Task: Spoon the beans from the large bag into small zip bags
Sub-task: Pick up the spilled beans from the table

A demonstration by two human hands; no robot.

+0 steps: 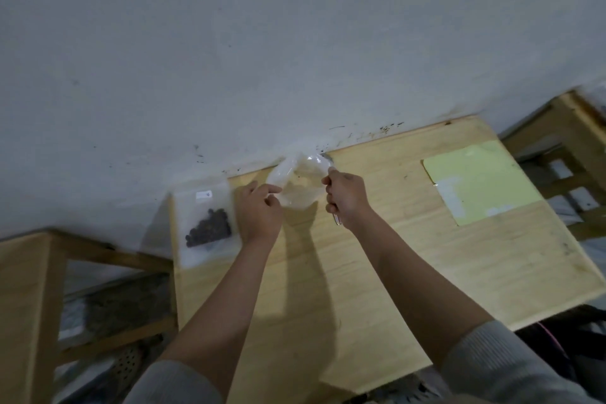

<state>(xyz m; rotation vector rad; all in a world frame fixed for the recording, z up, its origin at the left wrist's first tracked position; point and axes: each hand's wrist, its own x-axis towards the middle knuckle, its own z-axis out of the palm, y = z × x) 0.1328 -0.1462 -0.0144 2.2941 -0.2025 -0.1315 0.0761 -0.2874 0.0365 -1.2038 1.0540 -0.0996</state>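
We hold one large bag (300, 185) up at the far edge of the surface (377, 272): left hand (259, 211) fingers pinch its rim, right hand (346, 197) fingers are curled round one spoon (337, 221). Thin film could slip and spill. Left of it lies one small zip bag (206, 223) holding beans (208, 228); right, one yellow sheet (478, 180)

Two hands (259, 210) (344, 197), two plastic bags (300, 185) (206, 223), one spoon (337, 220).

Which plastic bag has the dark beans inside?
The small clear zip bag lying flat at the table's left edge. The clear plastic bag held up between both hands looks empty.
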